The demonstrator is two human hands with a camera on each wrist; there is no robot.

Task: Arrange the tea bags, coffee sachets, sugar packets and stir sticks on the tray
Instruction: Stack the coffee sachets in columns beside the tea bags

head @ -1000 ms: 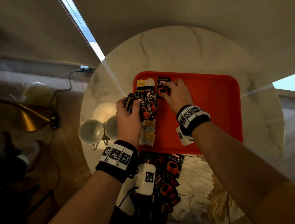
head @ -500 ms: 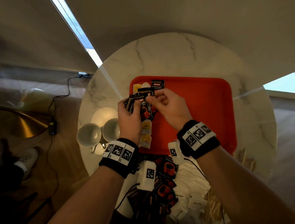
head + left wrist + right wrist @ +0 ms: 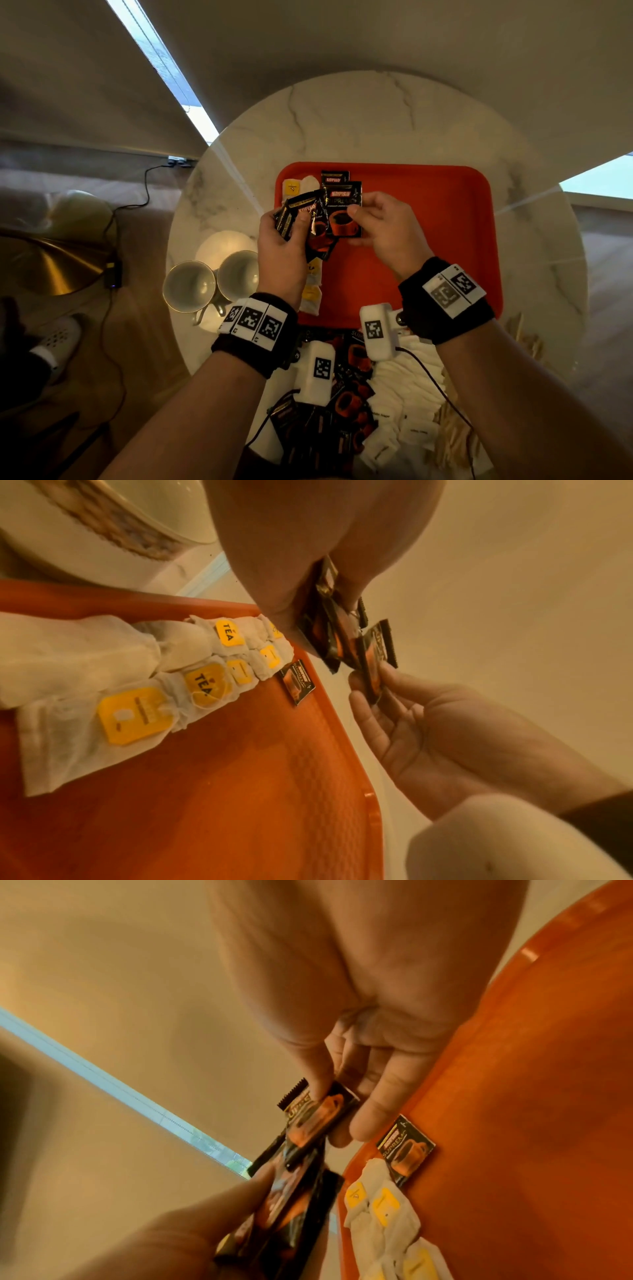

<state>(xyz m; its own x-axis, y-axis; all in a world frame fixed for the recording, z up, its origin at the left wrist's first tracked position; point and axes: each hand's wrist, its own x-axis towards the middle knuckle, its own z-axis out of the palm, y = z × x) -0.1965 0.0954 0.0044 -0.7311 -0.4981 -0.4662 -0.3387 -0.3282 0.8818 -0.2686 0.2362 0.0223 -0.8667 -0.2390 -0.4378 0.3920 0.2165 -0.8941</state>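
My left hand grips a fan of black foil coffee sachets as stock; my right hand pinches one sachet above the orange plastic tray's far-left corner (beside the placed sachet).

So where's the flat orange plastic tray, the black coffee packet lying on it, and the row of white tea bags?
orange plastic tray (image 3: 428, 212), head view, bare floor.
black coffee packet (image 3: 334, 177), head view, top label.
white tea bags (image 3: 133, 718), left wrist view, yellow tag.
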